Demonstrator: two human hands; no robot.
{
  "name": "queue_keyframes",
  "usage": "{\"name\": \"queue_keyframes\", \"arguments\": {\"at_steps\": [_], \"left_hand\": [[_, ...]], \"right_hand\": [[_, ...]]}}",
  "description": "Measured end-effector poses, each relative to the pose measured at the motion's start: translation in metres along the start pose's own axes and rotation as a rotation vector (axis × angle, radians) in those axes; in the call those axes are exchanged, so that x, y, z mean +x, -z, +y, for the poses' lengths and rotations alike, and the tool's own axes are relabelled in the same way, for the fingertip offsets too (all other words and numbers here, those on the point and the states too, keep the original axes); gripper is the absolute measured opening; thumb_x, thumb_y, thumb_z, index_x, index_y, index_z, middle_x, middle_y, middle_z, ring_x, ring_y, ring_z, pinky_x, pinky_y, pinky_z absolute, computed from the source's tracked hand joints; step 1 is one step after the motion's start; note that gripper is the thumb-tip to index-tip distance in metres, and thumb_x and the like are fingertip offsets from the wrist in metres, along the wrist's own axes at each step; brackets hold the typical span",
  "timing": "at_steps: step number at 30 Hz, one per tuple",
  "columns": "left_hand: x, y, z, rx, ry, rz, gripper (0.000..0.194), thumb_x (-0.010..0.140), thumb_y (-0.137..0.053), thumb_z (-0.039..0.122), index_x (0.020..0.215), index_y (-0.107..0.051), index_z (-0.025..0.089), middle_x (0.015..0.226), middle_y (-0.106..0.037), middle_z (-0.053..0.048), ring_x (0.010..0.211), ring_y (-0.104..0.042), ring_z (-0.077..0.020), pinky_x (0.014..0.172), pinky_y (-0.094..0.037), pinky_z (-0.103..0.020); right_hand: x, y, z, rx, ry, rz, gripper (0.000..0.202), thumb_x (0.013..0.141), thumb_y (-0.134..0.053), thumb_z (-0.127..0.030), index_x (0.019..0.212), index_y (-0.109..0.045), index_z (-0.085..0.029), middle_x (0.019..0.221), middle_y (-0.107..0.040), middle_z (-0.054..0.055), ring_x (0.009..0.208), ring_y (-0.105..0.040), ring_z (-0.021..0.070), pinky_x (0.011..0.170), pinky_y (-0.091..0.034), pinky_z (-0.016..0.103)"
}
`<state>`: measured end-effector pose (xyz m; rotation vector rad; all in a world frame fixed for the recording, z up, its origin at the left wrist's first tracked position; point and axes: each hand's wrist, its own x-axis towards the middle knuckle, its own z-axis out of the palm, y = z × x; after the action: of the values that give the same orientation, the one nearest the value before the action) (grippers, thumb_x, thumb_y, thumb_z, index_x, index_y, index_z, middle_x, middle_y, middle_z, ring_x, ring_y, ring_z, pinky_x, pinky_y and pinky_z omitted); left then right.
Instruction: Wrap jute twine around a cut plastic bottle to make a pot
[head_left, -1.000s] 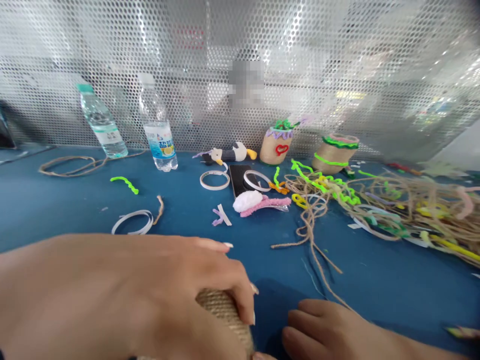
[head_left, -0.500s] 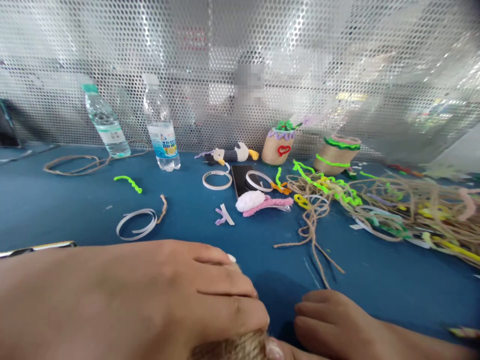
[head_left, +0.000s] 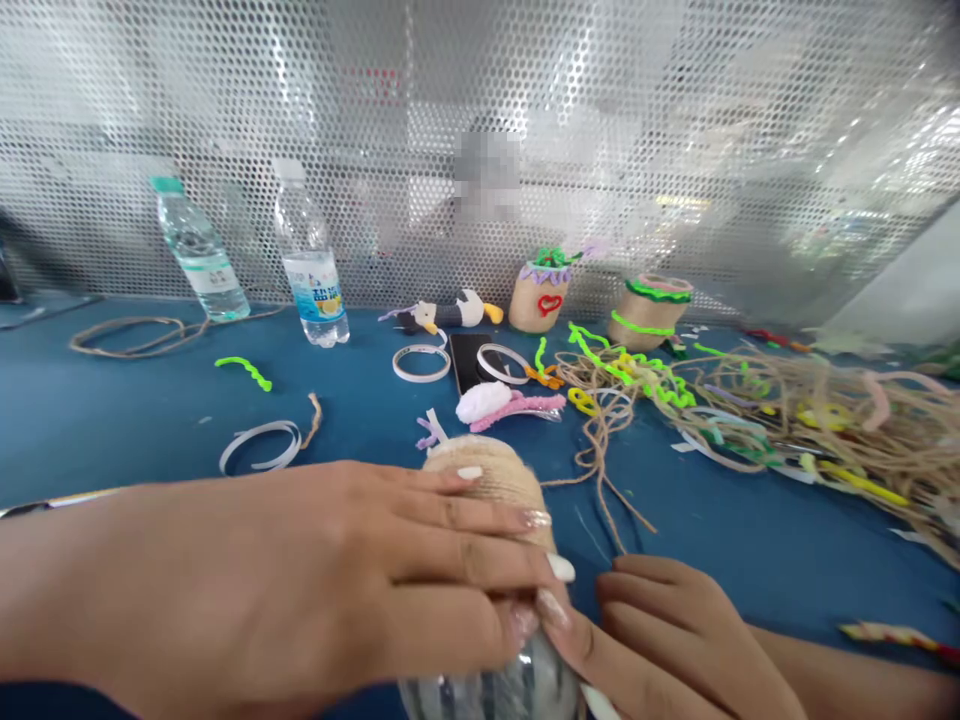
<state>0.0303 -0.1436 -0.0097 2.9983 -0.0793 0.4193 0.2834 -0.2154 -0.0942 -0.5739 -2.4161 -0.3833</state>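
Closest to me, my left hand (head_left: 315, 580) lies across a twine-wrapped bottle (head_left: 491, 480), fingers (head_left: 480, 520) draped over its jute-covered upper part, the grip clasped on it; the bottle's clear plastic end (head_left: 487, 692) shows at the bottom edge, so it sits tilted right under my view, low centre. My right hand (head_left: 675, 640) is just beside it on the right, fingers curled, thumb touching the bottle's lower part near the left fingertips; I cannot tell whether that grip is actually closed on anything. Past the hands, on the blue counter (head_left: 112, 420), a loose white strip loop (head_left: 259, 447) lies to the left with a green pipe cleaner (head_left: 244, 368) beyond it. Middle distance: a fluffy white-and-pink piece (head_left: 506, 402), two tape rings (head_left: 421, 362) and a dark phone (head_left: 469, 358) between them. To the right, a big tangle of jute twine (head_left: 787, 420) mixed with coloured pipe cleaners spreads out. Further back stand two water bottles (head_left: 311, 270), a small toy duck (head_left: 442, 312), and two twine-covered pots (head_left: 536, 295), all against the perforated metal screen (head_left: 600, 120).
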Motion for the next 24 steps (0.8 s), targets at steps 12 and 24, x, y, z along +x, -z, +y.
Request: {"name": "queue_keyframes", "arguments": {"at_steps": [12,24], "left_hand": [[-0.017,-0.02,-0.001,-0.246,0.138,0.362,0.032,0.076,-0.045,0.0,0.095,-0.062,0.019,0.11,-0.072,-0.002,0.103,-0.069,-0.0182,0.096,-0.054,-0.03],[-0.013,0.013,-0.011,-0.181,0.033,0.074,0.036,0.089,-0.044,0.018,0.12,-0.061,0.017,0.123,-0.065,0.001,0.113,-0.063,-0.0199,0.097,-0.052,-0.03]], "right_hand": [[0.012,0.001,0.008,0.02,0.014,-0.01,0.035,0.099,-0.029,-0.015,0.125,-0.051,-0.007,0.052,-0.048,-0.005,0.046,-0.047,0.0116,0.047,-0.04,0.025],[0.003,-0.004,-0.012,-0.059,-0.259,0.089,0.025,0.1,-0.034,-0.013,0.113,-0.055,-0.017,0.056,-0.055,-0.003,0.065,-0.062,0.0165,0.065,-0.05,0.033]]}}
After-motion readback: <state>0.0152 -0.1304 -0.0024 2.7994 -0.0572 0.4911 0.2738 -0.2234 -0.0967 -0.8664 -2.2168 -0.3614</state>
